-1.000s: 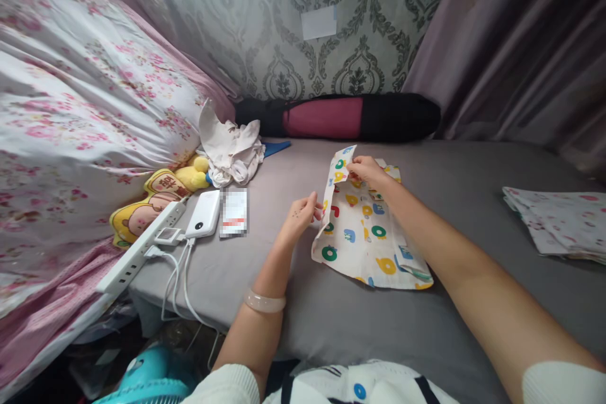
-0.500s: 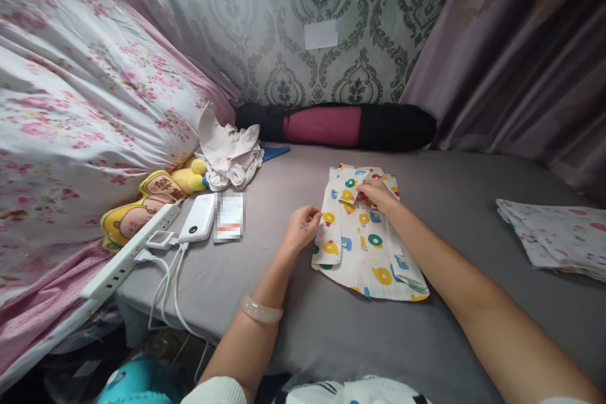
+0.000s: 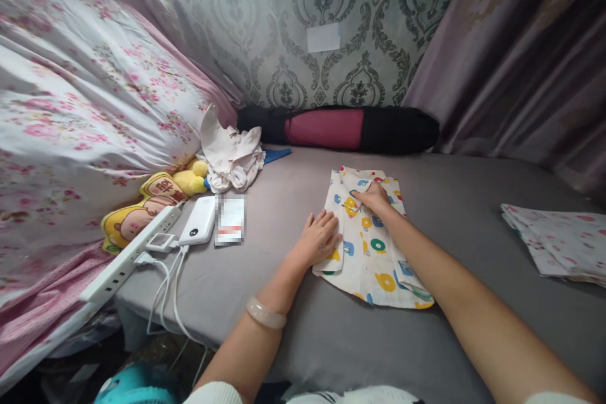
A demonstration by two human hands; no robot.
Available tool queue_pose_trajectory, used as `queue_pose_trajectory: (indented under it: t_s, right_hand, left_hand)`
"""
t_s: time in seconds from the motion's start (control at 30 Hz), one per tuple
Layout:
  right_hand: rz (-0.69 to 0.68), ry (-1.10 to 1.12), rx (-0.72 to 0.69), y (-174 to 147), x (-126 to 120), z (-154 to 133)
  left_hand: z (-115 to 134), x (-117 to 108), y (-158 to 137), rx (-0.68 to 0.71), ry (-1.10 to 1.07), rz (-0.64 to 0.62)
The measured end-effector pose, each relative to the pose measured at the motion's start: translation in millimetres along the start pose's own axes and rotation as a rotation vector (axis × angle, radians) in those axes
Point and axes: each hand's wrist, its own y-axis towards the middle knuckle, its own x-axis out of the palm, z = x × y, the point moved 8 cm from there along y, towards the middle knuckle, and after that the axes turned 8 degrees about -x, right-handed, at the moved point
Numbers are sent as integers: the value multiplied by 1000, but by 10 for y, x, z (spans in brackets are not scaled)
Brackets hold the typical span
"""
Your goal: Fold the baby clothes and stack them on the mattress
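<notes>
A white child's garment (image 3: 367, 268) with a yellow, blue and green print lies partly folded on the grey bed sheet (image 3: 284, 214). Both its side parts are turned inward over the middle. My left hand (image 3: 319, 240) rests flat on the left folded strip, fingers stretched out. Near the top, my right hand (image 3: 374, 197) pinches a small flap of the same cloth between thumb and fingers. A pale bangle (image 3: 266, 314) circles my left wrist.
At right lies a folded printed cloth (image 3: 558, 240). To the left are a white power bank (image 3: 197, 221), a power strip (image 3: 132, 255) with cables, a yellow plush toy (image 3: 142, 211) and a crumpled white cloth (image 3: 231, 158). A black and pink bag (image 3: 326, 129) lies along the wall.
My left hand has gone from pinching the garment's left edge to lying flat on the left strip. My right hand still holds the flap near the top, barely moved.
</notes>
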Motion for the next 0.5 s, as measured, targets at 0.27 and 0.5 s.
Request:
queue_pose_trajectory:
  t_s: [0.27, 0.5]
  right_hand:
    - [46, -20, -113, -1, -12, -138]
    - [122, 141, -138, 18, -80, -125]
  left_hand:
    - [-11, -26, 67, -8, -18, 8]
    - [-92, -91, 819, -31, 64, 4]
